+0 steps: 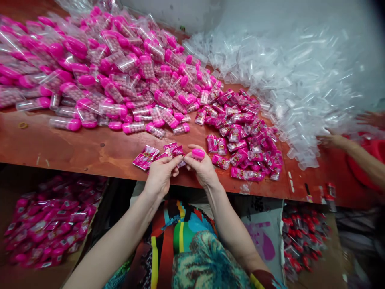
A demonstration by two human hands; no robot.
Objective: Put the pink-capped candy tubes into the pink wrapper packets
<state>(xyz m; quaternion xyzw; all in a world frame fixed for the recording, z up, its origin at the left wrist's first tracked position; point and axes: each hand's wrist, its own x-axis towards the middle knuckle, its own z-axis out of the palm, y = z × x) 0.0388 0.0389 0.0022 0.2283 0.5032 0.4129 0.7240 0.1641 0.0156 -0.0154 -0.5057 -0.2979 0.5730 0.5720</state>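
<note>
At the table's front edge my left hand (pixel 161 173) and my right hand (pixel 203 166) meet, thumbs and fingertips pinched together. A small container with a rounded pink cap (pixel 198 153) is held in my right hand; its body is hidden by the fingers. My left fingers pinch a shiny pink printed packet (pixel 174 150) that shows just behind them. How much of it the right fingertips also grip is hard to see. Beside my left hand, another pink packet (pixel 146 157) lies flat on the wood.
Clear tubes with pink caps and small balls (pixel 129 86) are heaped at the back left. Pink packets (pixel 240 132) lie to the right, then clear empty tubes (pixel 282 76). Boxes below hold pink packets (pixel 48 224) and red-capped items (pixel 303 237). Another person's hand (pixel 333 140) reaches in.
</note>
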